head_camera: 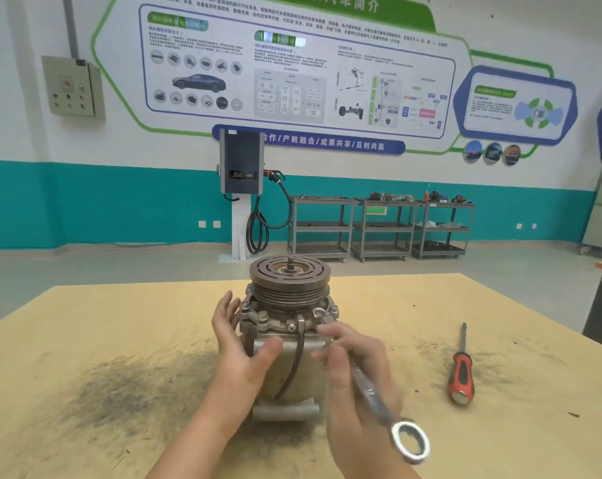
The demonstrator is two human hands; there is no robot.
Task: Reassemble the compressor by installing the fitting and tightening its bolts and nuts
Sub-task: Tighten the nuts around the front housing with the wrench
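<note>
Nearest the camera, the ring end of a combination wrench (382, 392) is hanging out past the right hand (358, 371), whose fingers are curling round the shank. Its far end is reaching up to a bolt (318, 312) on the front flange of the compressor (285, 344); whether the jaw is fully seated on the bolt head is too small to tell.

Left hand (239, 344) is bracing the compressor's left side, fingers straight and spread against the housing, thumb lying across the front, gripping nothing.

Compressor is standing upright on its rear end near the middle of the tabletop (85, 340), grooved clutch pulley (290, 281) on top with the threaded shaft poking up. A black wire (297, 361) is running down the front of the body from a clamp under the flange.

Handling judgement: cast metal body, likely heavy and rigid, rounded and possibly oily, so it is liable to twist or tip under wrench torque. Best steadied low on the housing or by the mounting lugs, not by the pulley, which would likely spin, and clear of the wire.

A red-handled screwdriver (461, 371) is lying on the tabletop well to the right, untouched. Dark grime is smudging the tabletop surface around the work.
</note>
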